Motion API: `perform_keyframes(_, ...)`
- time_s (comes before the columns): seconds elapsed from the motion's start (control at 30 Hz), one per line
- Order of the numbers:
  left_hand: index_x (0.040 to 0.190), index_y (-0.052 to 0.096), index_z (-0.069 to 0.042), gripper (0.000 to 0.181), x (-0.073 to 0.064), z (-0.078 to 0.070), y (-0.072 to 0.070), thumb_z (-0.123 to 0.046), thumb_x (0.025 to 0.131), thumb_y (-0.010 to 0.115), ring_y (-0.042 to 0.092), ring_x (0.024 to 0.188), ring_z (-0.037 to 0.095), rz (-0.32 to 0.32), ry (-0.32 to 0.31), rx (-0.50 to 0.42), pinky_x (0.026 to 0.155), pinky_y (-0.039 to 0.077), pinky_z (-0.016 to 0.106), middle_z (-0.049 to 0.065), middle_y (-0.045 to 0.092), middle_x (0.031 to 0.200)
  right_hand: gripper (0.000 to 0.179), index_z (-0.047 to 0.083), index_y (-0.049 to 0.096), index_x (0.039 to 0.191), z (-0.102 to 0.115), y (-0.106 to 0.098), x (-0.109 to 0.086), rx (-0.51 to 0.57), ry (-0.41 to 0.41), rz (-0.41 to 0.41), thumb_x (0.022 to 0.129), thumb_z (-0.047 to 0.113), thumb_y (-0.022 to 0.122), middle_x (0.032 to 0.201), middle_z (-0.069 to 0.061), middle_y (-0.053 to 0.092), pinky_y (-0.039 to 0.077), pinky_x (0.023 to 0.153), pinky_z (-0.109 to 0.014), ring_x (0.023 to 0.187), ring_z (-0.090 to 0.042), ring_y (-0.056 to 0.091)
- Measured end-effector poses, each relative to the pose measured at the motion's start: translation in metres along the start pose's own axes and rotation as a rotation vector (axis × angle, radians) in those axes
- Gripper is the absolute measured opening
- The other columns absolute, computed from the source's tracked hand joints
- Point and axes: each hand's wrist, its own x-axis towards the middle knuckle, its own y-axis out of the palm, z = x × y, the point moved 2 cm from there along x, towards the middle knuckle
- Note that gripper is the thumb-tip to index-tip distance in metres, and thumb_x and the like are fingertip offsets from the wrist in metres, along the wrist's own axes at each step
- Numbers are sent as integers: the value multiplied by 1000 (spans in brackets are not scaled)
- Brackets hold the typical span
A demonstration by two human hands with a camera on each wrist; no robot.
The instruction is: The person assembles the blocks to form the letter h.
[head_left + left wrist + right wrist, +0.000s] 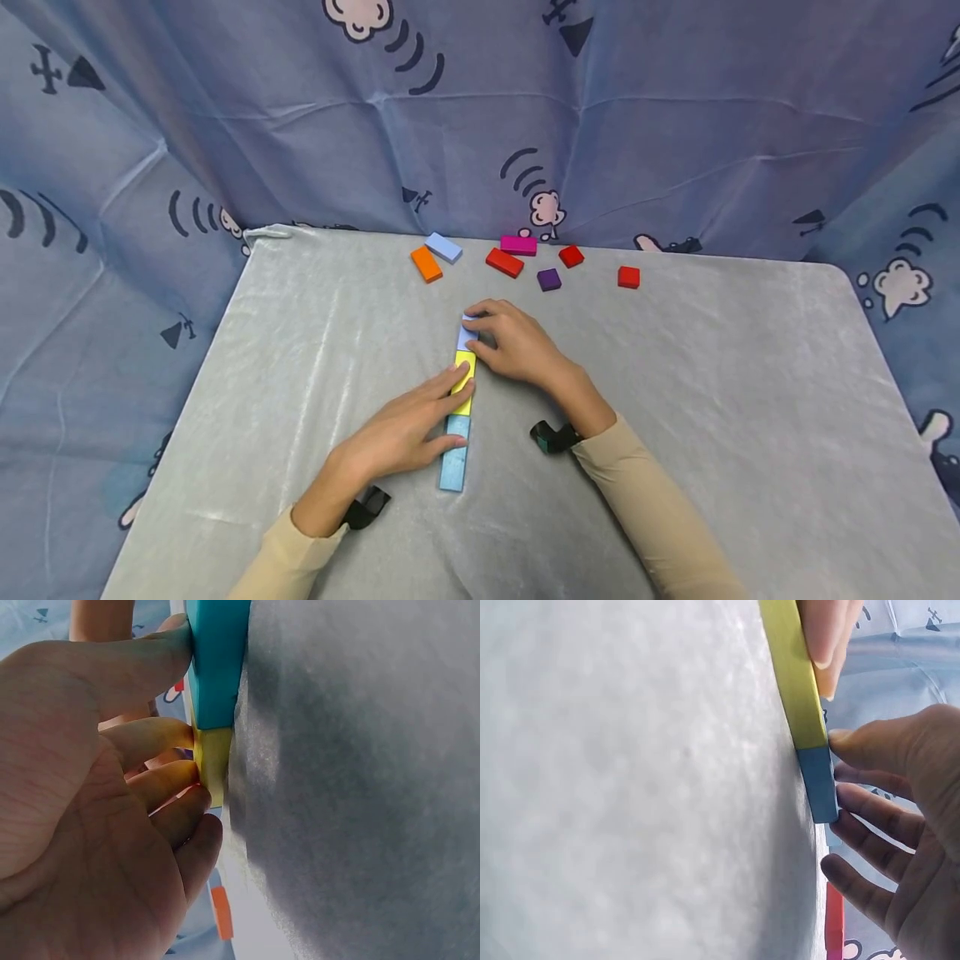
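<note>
Three flat blocks lie end to end in one line on the table: a light blue block (467,337) at the far end, a yellow block (465,403) in the middle, a teal block (453,472) nearest. Two fingers of my left hand (397,429) rest on the yellow block, and its thumb touches the teal one. My right hand (517,343) is at the light blue block, its thumb and fingertips touching the top. In the right wrist view the thumb (855,746) sits by the seam between the yellow block (793,682) and the light blue block (819,787).
Loose blocks lie along the table's back: an orange block (427,265), a pale blue block (443,247), a red block (505,262), a magenta block (518,245), a purple block (549,279), and two small red ones. A patterned curtain (480,125) hangs behind the grey cloth-covered table (735,400).
</note>
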Motion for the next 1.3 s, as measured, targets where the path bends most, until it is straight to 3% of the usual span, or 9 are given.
perform_keyframes(0.47,163,38,-5,77,0,2,1,-32,101,74,26,165,29,7,-14,-9,130,37,48,15,22,177,35,3,77,128,9,0,1,-40,6,-49,96,18,78,140,-9,70,55,114,-48,132,-30,65)
perform_keyframes(0.8,162,40,-4,76,0,0,0,-32,100,75,26,165,28,-4,-7,4,130,36,46,13,25,176,36,9,74,134,2,-21,-2,102,-19,-144,100,20,72,146,-10,65,50,120,-50,139,-29,60)
perform_keyframes(1.3,162,41,-5,76,1,1,0,-34,100,75,26,165,27,6,-20,5,131,35,45,12,25,177,40,10,67,143,-15,-22,20,153,-28,-97,103,18,66,150,-10,62,45,124,-53,143,-30,56)
